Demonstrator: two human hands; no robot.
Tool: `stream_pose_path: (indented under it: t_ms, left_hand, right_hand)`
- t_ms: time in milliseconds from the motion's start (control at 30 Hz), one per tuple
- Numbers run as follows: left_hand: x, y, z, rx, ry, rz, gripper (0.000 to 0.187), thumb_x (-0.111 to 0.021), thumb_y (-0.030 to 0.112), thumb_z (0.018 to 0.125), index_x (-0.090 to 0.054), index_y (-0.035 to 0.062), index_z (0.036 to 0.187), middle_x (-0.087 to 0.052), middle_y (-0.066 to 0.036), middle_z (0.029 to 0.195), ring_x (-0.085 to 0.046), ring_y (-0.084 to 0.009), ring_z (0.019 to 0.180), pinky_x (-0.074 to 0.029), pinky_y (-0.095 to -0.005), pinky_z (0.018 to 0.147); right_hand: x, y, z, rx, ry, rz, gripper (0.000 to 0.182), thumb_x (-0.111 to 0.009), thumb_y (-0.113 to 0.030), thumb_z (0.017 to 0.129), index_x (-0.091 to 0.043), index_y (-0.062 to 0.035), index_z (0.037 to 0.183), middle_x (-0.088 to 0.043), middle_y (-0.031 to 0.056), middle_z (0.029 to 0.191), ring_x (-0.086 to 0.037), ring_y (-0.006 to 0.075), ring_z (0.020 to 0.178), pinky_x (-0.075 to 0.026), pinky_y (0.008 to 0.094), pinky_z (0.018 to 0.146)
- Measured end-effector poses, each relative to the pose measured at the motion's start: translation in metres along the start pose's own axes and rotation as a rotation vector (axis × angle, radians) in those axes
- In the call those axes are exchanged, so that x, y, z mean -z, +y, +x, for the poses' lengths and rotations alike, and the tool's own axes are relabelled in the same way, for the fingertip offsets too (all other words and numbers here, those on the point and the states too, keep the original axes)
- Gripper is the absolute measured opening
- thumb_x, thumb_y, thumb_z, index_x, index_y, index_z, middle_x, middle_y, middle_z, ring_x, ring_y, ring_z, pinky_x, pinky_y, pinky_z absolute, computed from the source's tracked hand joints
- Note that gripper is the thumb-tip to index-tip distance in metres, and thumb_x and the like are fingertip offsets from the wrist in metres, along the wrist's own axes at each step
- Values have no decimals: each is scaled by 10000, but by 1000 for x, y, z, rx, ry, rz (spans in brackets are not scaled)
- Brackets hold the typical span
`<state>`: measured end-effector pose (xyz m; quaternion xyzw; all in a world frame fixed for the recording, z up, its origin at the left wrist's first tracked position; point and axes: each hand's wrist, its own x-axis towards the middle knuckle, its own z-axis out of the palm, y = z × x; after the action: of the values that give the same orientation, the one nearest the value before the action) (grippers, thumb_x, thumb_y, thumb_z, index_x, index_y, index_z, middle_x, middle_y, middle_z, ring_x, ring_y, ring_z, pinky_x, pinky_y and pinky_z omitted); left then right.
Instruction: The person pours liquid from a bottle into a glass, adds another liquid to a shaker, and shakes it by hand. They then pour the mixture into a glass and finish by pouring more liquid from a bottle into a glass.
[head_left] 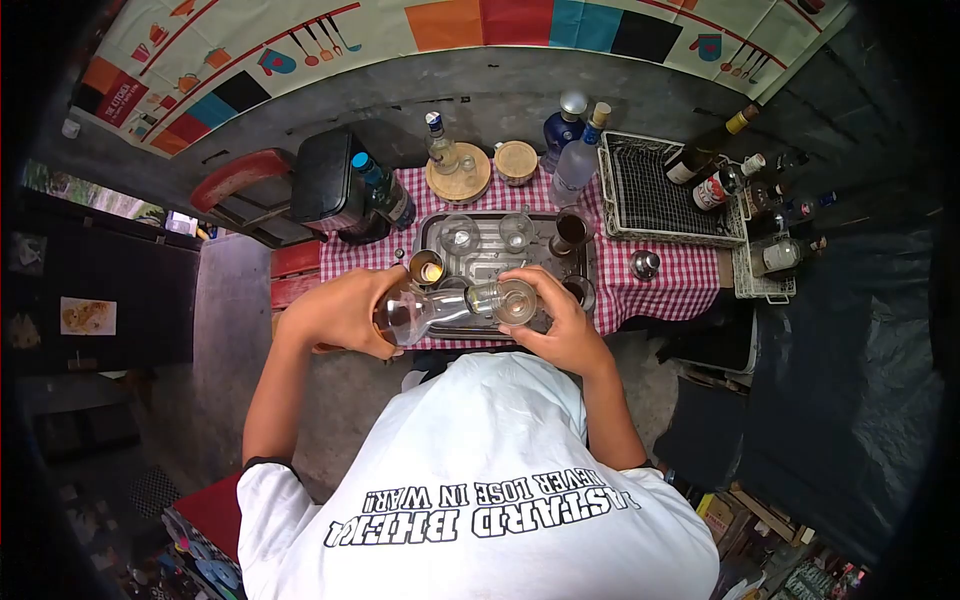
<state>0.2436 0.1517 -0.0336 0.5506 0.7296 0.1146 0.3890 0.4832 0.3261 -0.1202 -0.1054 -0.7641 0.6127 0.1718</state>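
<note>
My left hand (352, 312) is wrapped round the wide end of a clear glass bottle (440, 309), which lies nearly level with its neck toward the right. The fingers of my right hand (558, 322) hold a small clear glass (515, 302) at the bottle's mouth. Both are over the front part of a metal tray (480, 268). Just behind the bottle stands a metal cup (427, 267) with something yellowish inside. Farther back on the tray are a glass cup (459, 234), another glass cup (515, 232) and a dark-filled glass (569, 232).
Bottles (576, 165) and round wooden boards (458, 180) stand along the back of the checkered cloth (660, 270). A black container (325, 180) is at left. At right are a wire basket (625, 225), several bottles and a small metal item (645, 264).
</note>
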Motion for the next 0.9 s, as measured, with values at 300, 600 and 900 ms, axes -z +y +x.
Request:
stream_pose_path:
  t_ms: [300, 600, 900]
  left_hand:
    - [12, 19, -3, 45, -36, 47, 617, -810, 227, 507, -585, 24, 1045, -690, -153, 873, -682, -320, 787, -517, -392, 706]
    - [16, 17, -2, -6, -57, 137, 606, -826, 251, 557, -580, 7, 1055, -688, -174, 835, -684, -347, 778, -517, -402, 686]
    - [19, 17, -1, 33, -57, 142, 587, -801, 236, 505, -591, 31, 1013, -682, -153, 850, -681, -338, 782, -513, -400, 700]
  right_hand:
    - [0, -4, 0, 19, -29, -92, 582, -750, -70, 761, -533, -63, 1302, -568, 125, 1247, -569, 301, 1187, -452, 380, 996]
    - [-5, 0, 3, 15, -50, -124, 571, -748, -68, 773, -530, -62, 1301, -565, 128, 1249, -568, 305, 1194, -454, 392, 998]
    - [-11, 5, 5, 0, -26, -71, 572, -759, -65, 773, -530, -57, 1298, -568, 125, 1234, -567, 306, 1186, -449, 391, 996]
